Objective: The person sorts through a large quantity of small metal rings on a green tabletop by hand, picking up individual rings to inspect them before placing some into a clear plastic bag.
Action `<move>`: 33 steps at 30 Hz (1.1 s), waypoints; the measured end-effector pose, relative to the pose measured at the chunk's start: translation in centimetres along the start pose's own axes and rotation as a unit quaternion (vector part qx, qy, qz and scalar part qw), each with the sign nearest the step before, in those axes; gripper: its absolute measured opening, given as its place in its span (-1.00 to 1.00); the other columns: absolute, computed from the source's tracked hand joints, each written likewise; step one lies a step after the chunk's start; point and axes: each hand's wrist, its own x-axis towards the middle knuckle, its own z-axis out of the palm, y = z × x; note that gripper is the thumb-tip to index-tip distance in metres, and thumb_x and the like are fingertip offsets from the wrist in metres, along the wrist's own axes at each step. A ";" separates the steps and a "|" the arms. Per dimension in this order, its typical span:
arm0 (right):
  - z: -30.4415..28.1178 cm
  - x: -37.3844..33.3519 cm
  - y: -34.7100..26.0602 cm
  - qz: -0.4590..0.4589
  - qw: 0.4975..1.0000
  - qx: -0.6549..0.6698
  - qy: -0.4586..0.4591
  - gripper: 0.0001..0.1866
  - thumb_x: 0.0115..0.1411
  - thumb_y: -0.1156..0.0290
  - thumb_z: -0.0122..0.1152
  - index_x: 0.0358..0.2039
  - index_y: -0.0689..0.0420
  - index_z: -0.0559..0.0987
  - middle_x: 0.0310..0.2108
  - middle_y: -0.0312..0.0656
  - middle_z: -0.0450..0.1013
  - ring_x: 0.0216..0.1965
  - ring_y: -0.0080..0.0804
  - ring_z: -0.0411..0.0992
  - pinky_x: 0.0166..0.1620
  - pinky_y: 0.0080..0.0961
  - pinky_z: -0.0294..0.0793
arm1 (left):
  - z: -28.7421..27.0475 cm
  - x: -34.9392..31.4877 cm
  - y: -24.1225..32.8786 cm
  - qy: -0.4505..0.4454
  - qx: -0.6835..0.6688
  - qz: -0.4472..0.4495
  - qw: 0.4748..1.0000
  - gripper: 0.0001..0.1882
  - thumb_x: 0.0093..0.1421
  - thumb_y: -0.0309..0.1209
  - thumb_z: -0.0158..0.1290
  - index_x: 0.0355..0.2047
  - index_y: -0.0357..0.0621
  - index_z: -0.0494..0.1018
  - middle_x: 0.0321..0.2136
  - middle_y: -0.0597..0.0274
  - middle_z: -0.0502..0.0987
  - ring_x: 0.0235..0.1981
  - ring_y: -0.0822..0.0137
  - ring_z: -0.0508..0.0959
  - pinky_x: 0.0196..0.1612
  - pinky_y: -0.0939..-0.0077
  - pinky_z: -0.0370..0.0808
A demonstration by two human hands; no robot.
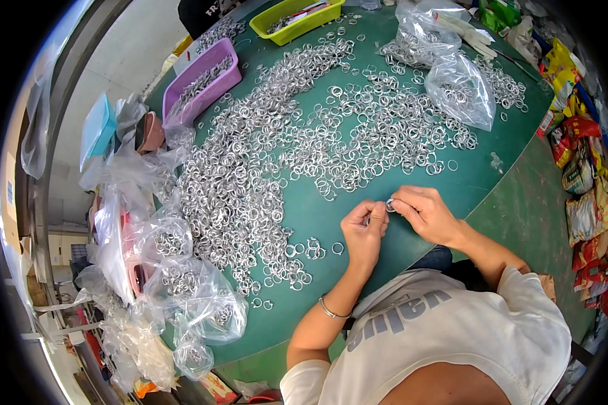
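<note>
Fingers of my right hand (427,214) are pinched on one small, round, silver-coloured metal ring (390,205); those of my left hand (363,233) are bunched close against it, and whether they also grip it I cannot tell. Ring position: at the fingertips, over the flat green table (297,209). Step in hand, as I judge it: handling a single ring between two hands. Next move, by my estimate, calls for a steady right pinch and a careful left contact.

Count, clock directions taken from the held ring:
- Ring held: one
- Loose silver-coloured ring (338,248) at 8 o'clock: one
- Heaped silver-coloured metal rings (233,175), 9 to 10 o'clock, and scattered silver-coloured metal rings (378,135), 12 o'clock: too many to count
- Purple rectangular plastic basket (217,92), 10 o'clock: one
- Yellow-green rectangular plastic basket (311,25), 11 o'clock: one
- Clear plastic bags (476,101), 1 and 8 o'clock: overlapping, number uncertain
</note>
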 end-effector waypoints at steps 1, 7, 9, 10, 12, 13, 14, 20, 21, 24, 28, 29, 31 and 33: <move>0.0 0.0 0.1 -0.003 1.000 -0.002 -0.003 -0.87 0.15 0.51 0.02 -0.47 0.31 0.44 -0.56 -0.02 0.36 -0.52 -0.09 0.34 -0.46 -0.31 0.30 | 0.0 0.0 0.1 -0.001 -0.019 -0.019 1.000 -0.80 0.21 -0.42 -0.01 -0.53 -0.27 0.39 -0.67 0.33 0.37 -0.76 0.63 0.16 -0.72 0.73 -0.01; -0.5 0.2 -0.3 -0.047 0.998 -0.016 0.025 -0.86 0.16 0.49 0.01 -0.46 0.31 0.44 -0.58 -0.02 0.34 -0.57 -0.13 0.33 -0.49 -0.34 0.29 | -0.9 0.9 0.5 0.017 -0.112 -0.113 0.987 -0.71 0.24 -0.33 -0.05 -0.57 -0.24 0.38 -0.70 0.37 0.33 -0.77 0.64 0.12 -0.73 0.73 -0.03; -1.4 0.6 -0.9 0.006 1.000 0.023 0.016 -0.84 0.17 0.46 0.00 -0.46 0.29 0.45 -0.61 -0.04 0.33 -0.60 -0.21 0.32 -0.51 -0.37 0.28 | -1.5 1.8 1.5 0.032 -0.103 -0.102 0.989 -0.66 0.28 -0.27 -0.13 -0.53 -0.27 0.39 -0.70 0.37 0.29 -0.77 0.64 0.08 -0.72 0.74 -0.05; -2.0 1.0 -1.0 0.079 0.995 0.065 -0.009 -0.83 0.18 0.45 -0.01 -0.45 0.29 0.45 -0.63 -0.05 0.32 -0.62 -0.26 0.32 -0.52 -0.39 0.28 | -1.4 1.7 1.7 0.016 -0.093 -0.093 0.991 -0.66 0.28 -0.27 -0.14 -0.51 -0.28 0.40 -0.69 0.37 0.29 -0.77 0.64 0.08 -0.72 0.74 -0.05; -2.3 1.2 -0.6 0.166 0.980 0.102 -0.043 -0.82 0.20 0.43 -0.04 -0.44 0.28 0.45 -0.66 -0.13 0.32 -0.64 -0.42 0.28 -0.54 -0.47 0.25 | -1.0 1.5 1.6 -0.019 -0.075 -0.077 0.994 -0.66 0.29 -0.27 -0.15 -0.47 -0.30 0.41 -0.68 0.37 0.29 -0.76 0.65 0.08 -0.72 0.74 -0.05; -2.1 1.1 0.1 0.180 0.978 0.097 -0.054 -0.81 0.22 0.42 -0.05 -0.43 0.28 0.45 -0.67 -0.20 0.32 -0.65 -0.53 0.24 -0.55 -0.53 0.22 | -1.2 1.4 1.3 -0.033 -0.068 -0.094 0.993 -0.68 0.29 -0.28 -0.16 -0.37 -0.33 0.43 -0.61 0.32 0.33 -0.73 0.62 0.13 -0.70 0.76 -0.01; -1.9 1.1 0.6 0.194 0.975 0.092 -0.064 -0.80 0.23 0.42 -0.07 -0.42 0.28 0.44 -0.68 -0.27 0.32 -0.66 -0.64 0.21 -0.57 -0.60 0.19 | -1.1 1.5 1.3 -0.032 -0.060 -0.099 0.993 -0.68 0.29 -0.29 -0.16 -0.35 -0.33 0.43 -0.60 0.32 0.34 -0.72 0.62 0.13 -0.70 0.76 -0.01; -0.8 0.5 3.9 0.046 0.985 -0.163 -0.039 -0.82 0.21 0.38 -0.02 -0.33 0.23 0.47 -0.67 -0.25 0.35 -0.66 -0.59 0.25 -0.56 -0.55 0.23 | -1.0 1.8 1.1 -0.028 -0.043 -0.114 0.992 -0.70 0.29 -0.31 -0.15 -0.33 -0.33 0.45 -0.58 0.37 0.34 -0.72 0.65 0.14 -0.71 0.77 -0.02; -0.8 0.6 3.9 0.076 0.989 -0.129 -0.020 -0.81 0.21 0.37 -0.01 -0.31 0.23 0.47 -0.68 -0.22 0.33 -0.67 -0.55 0.26 -0.58 -0.53 0.23 | -1.1 1.8 1.1 -0.028 -0.040 -0.104 0.993 -0.70 0.28 -0.31 -0.15 -0.33 -0.33 0.45 -0.58 0.37 0.35 -0.71 0.66 0.14 -0.71 0.77 -0.02; -1.4 1.3 3.4 0.205 0.971 0.124 0.008 -0.78 0.21 0.33 -0.01 -0.26 0.23 0.46 -0.66 -0.19 0.31 -0.70 -0.49 0.26 -0.62 -0.54 0.22 | -1.3 1.9 1.4 -0.034 -0.015 -0.071 0.997 -0.75 0.26 -0.39 -0.13 -0.28 -0.37 0.43 -0.57 0.34 0.36 -0.70 0.64 0.15 -0.70 0.77 0.00; -2.2 1.3 3.2 0.360 0.697 0.620 0.011 -0.71 0.27 0.30 -0.10 -0.20 0.30 0.39 -0.50 -0.30 0.29 -0.62 -0.60 0.18 -0.60 -0.73 0.17 | -1.2 1.7 1.3 -0.054 0.014 -0.047 0.997 -0.77 0.26 -0.42 -0.11 -0.27 -0.37 0.44 -0.57 0.36 0.37 -0.71 0.66 0.15 -0.70 0.77 0.01; -1.8 1.1 3.6 0.376 0.616 0.692 0.013 -0.70 0.27 0.30 -0.11 -0.18 0.31 0.37 -0.48 -0.28 0.28 -0.59 -0.60 0.18 -0.58 -0.74 0.18 | -1.2 1.6 1.1 -0.054 0.017 -0.043 0.997 -0.78 0.25 -0.42 -0.10 -0.27 -0.36 0.45 -0.56 0.36 0.37 -0.71 0.66 0.15 -0.71 0.77 0.01; -1.3 0.7 4.6 0.365 0.466 0.806 -0.009 -0.70 0.28 0.33 -0.15 -0.13 0.32 0.32 -0.41 -0.24 0.26 -0.45 -0.56 0.18 -0.43 -0.69 0.23 | -1.0 1.7 1.1 -0.053 0.007 -0.046 0.998 -0.78 0.25 -0.42 -0.09 -0.27 -0.35 0.46 -0.56 0.36 0.38 -0.72 0.67 0.16 -0.71 0.78 0.01; -0.5 0.6 4.3 0.340 0.431 0.835 0.030 -0.71 0.28 0.34 -0.16 -0.13 0.32 0.33 -0.42 -0.24 0.25 -0.43 -0.54 0.17 -0.36 -0.62 0.24 | -0.9 1.8 1.2 -0.048 -0.017 -0.063 0.997 -0.77 0.25 -0.41 -0.10 -0.27 -0.35 0.45 -0.57 0.35 0.37 -0.72 0.67 0.15 -0.71 0.78 0.00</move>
